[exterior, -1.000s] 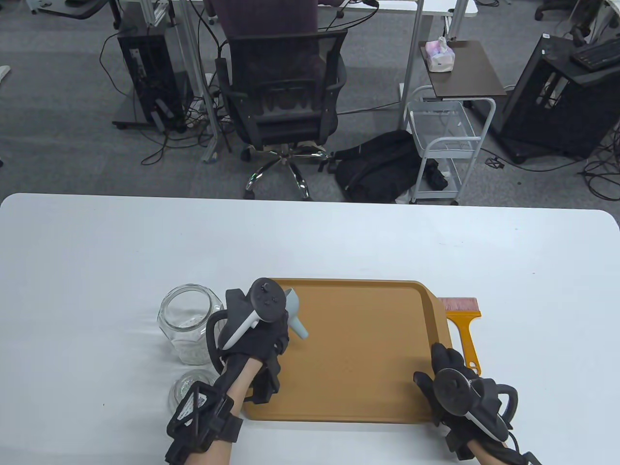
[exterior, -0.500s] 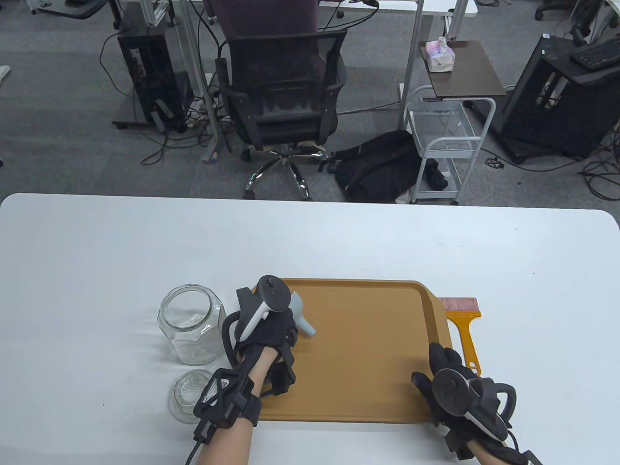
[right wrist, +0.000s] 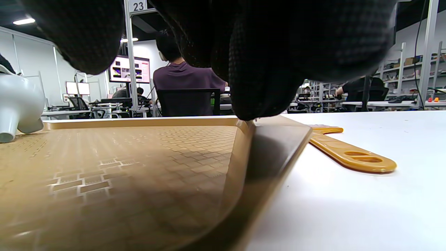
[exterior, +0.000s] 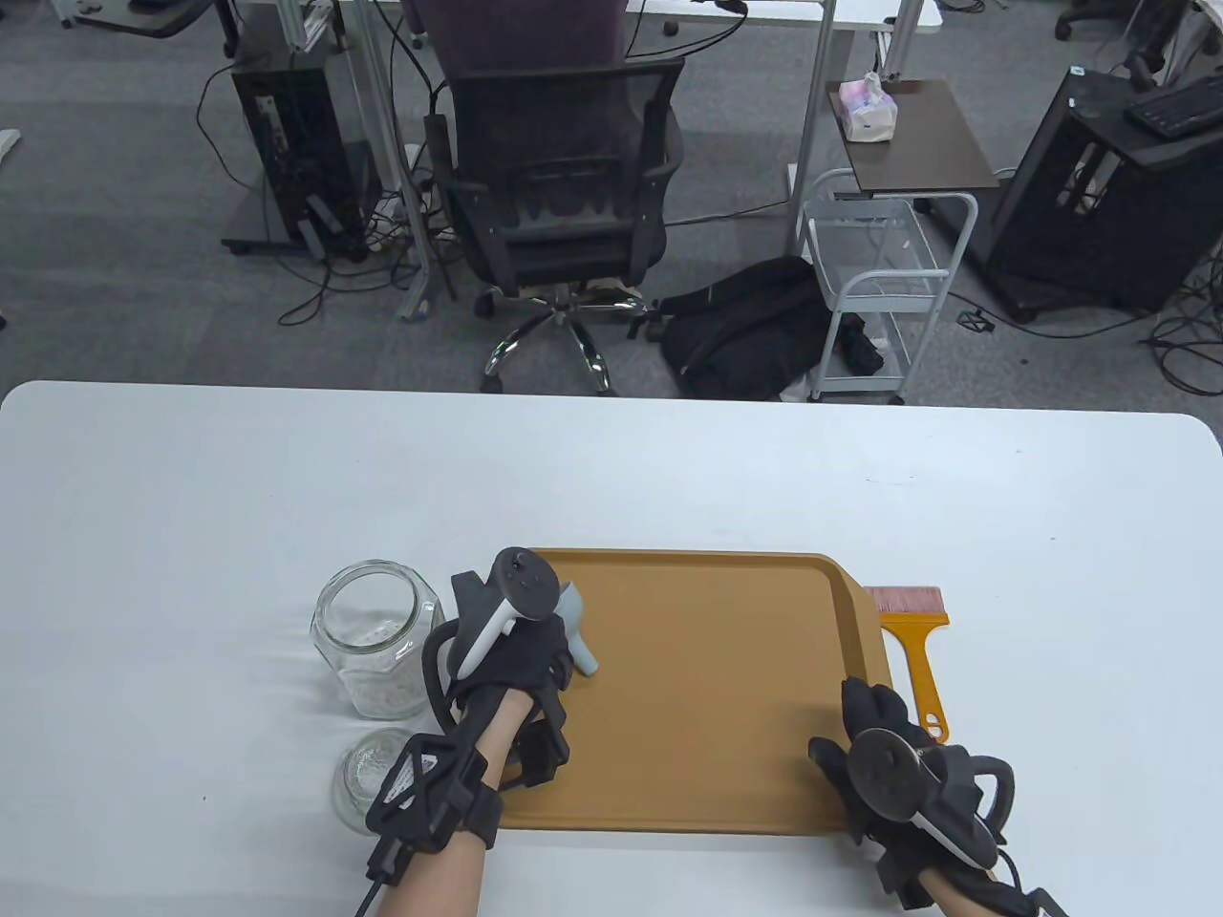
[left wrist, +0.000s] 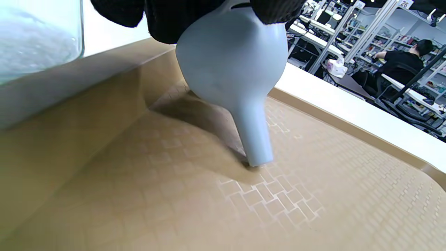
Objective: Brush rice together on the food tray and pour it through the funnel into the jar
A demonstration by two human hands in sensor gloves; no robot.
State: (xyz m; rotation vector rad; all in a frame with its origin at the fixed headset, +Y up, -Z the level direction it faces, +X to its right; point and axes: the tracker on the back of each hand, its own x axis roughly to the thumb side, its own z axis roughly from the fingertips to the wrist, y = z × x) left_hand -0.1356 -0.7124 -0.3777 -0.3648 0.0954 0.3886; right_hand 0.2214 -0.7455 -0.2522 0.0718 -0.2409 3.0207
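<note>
Grey funnel in left fingers.

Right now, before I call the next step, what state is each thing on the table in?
funnel: held by the left hand, spout tip touching the tray floor.
food tray: flat on the table, no rice visible on it.
jar: upright, open, some rice inside.
jar lid: off, lying beside the jar.
brush: lying untouched right of the tray.
right hand: resting on the tray's right rim.

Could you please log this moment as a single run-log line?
left hand: holds funnel, spout on food tray | right hand: on tray edge | brush: idle | jar: open
</note>
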